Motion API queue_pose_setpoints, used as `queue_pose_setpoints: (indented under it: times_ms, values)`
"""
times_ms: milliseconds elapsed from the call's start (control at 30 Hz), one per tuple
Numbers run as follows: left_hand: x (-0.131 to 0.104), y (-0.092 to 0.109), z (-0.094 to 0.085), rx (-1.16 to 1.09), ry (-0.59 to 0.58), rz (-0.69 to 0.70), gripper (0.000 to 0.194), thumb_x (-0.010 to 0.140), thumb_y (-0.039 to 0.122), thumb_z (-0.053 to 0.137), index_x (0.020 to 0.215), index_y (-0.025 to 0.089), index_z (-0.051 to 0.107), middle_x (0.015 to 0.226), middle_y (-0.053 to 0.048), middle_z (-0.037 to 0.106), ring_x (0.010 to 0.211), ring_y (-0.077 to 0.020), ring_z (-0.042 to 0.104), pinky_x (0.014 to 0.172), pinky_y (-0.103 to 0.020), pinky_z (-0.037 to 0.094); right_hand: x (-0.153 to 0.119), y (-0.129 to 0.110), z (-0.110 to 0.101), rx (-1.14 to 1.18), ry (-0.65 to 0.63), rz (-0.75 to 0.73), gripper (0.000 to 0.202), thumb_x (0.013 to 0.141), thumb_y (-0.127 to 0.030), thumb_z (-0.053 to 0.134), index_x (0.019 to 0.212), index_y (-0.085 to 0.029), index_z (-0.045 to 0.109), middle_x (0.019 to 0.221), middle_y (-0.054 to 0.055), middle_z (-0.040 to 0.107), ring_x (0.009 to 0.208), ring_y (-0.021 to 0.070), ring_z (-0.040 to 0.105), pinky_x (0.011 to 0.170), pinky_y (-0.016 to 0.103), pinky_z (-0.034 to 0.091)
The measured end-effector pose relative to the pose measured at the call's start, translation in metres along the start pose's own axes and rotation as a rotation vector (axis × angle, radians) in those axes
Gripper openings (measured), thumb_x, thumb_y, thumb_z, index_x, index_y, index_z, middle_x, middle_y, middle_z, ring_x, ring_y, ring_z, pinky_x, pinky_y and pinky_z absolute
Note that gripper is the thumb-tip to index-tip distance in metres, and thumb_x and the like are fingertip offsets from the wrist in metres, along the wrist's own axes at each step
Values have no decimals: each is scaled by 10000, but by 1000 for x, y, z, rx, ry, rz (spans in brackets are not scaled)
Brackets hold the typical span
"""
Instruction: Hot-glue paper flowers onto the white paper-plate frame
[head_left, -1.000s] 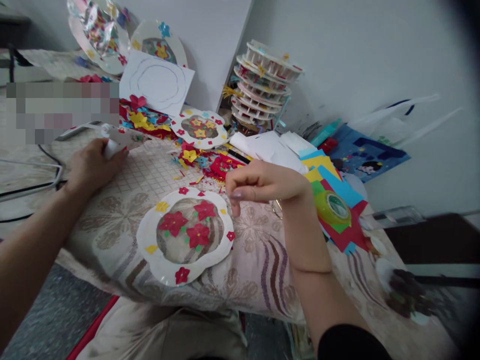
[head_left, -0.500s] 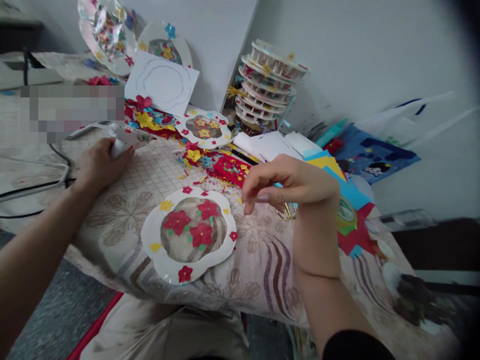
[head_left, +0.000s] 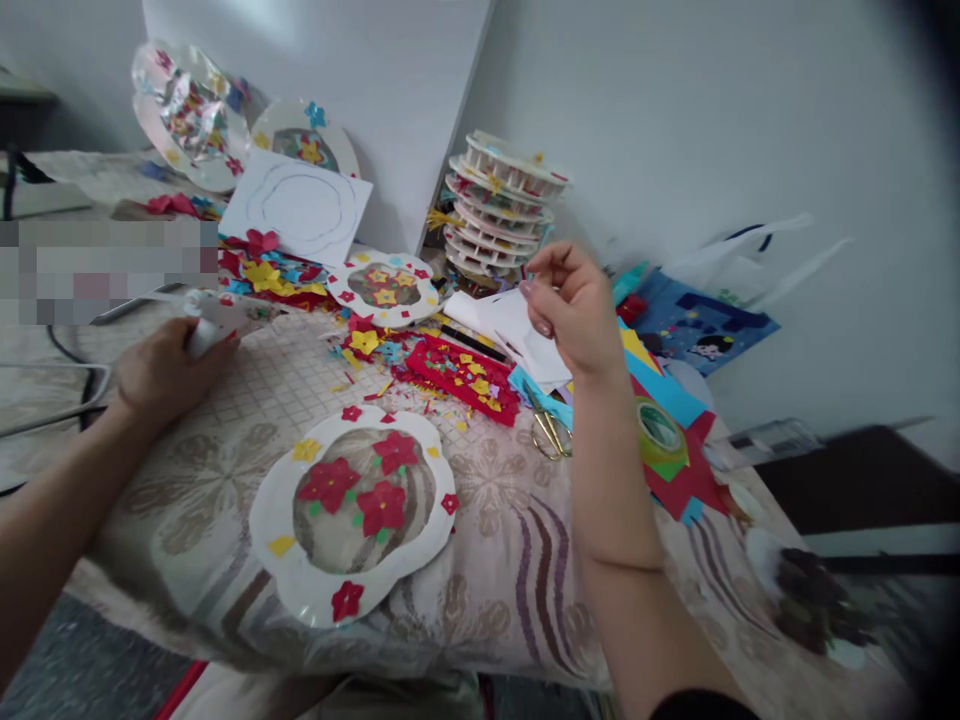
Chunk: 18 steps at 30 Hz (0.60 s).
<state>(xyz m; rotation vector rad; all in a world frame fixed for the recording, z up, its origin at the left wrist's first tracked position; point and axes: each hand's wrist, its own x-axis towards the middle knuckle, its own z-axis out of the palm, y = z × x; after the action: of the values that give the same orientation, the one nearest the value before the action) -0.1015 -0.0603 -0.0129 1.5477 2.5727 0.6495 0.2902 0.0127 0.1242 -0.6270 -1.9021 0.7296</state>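
Note:
A white glue gun [head_left: 225,312] is gripped by my left hand [head_left: 166,368] at the left of the table, its tip pointing right. My right hand [head_left: 566,310] is raised above the white papers, fingers curled in toward the thumb. Whether something small is pinched there I cannot make out. Between my forearms lies a white scalloped paper frame [head_left: 420,535] with a clear middle. Three large red paper flowers [head_left: 381,508] with green bits sit on that middle, and small red and yellow pieces dot the rim.
Gold-handled scissors [head_left: 551,435] and a red tray [head_left: 465,380] of small paper flowers lie beyond the frame. A smaller decorated frame [head_left: 385,288], paper scraps [head_left: 364,342] and a tiered white model [head_left: 502,205] stand behind. Tape [head_left: 660,428] rests on coloured paper at right; cables [head_left: 90,375] run at left.
My right hand has risen and turned upward, its fingers curling in more. The view has shifted, so the table sits lower and further left. My left hand still holds the glue gun.

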Motion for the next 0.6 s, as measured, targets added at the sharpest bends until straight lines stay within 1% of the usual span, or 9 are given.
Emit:
queue_pose_setpoints:
  times_ms: [33,67,167,233,300,367,467,600]
  values:
    - [0,1,-1,5,-10,-7,753,732,681,278,1257,175,467,1088,-172,635,1034,-346,590,715,-419,447,2,9,-1,-28,6,28,110,839,-251,567,880,-231,466,599,-85,358,400,55,282,395,209,272]
    - [1,1,-1,12,-12,-23,754,727,678,290,1247,165,479,1068,-176,640,1013,-350,597,713,-416,450,3,17,0,-84,-18,66,92,843,-258,550,868,-221,469,604,-82,381,407,54,307,407,205,283]
    - [3,1,0,33,-8,-56,733,727,659,332,1208,137,516,994,-164,650,911,-334,616,697,-390,464,3,45,9,-262,-191,173,76,854,-265,500,862,-189,509,602,-67,457,443,62,390,458,199,325]
    - [5,-1,2,40,2,-44,714,737,650,340,1195,135,527,952,-144,646,847,-311,613,684,-376,467,1,63,18,-393,-315,168,87,836,-235,500,844,-170,557,671,-29,546,544,83,479,551,207,374]
    - [7,-4,5,35,19,-30,694,742,645,349,1178,140,539,911,-123,637,793,-284,602,682,-364,468,-1,81,28,-550,-385,161,117,820,-191,486,834,-156,598,707,3,601,638,113,527,634,223,386]
    - [8,-7,7,20,40,-17,680,743,645,355,1165,148,548,877,-104,627,749,-261,588,683,-352,469,-3,94,36,-688,-431,163,151,801,-145,478,831,-153,626,776,32,639,703,134,548,679,236,378]
    - [9,-8,8,25,46,-23,671,738,649,360,1157,161,554,846,-92,619,724,-256,576,678,-351,470,-7,107,43,-794,-497,171,163,791,-119,487,836,-149,640,848,57,656,760,151,558,704,243,371]
    - [8,-6,6,39,43,-22,666,739,643,361,1160,163,551,850,-102,622,745,-277,581,685,-365,468,-10,114,48,-856,-557,174,149,794,-121,504,846,-142,643,855,73,652,787,165,557,709,252,369]
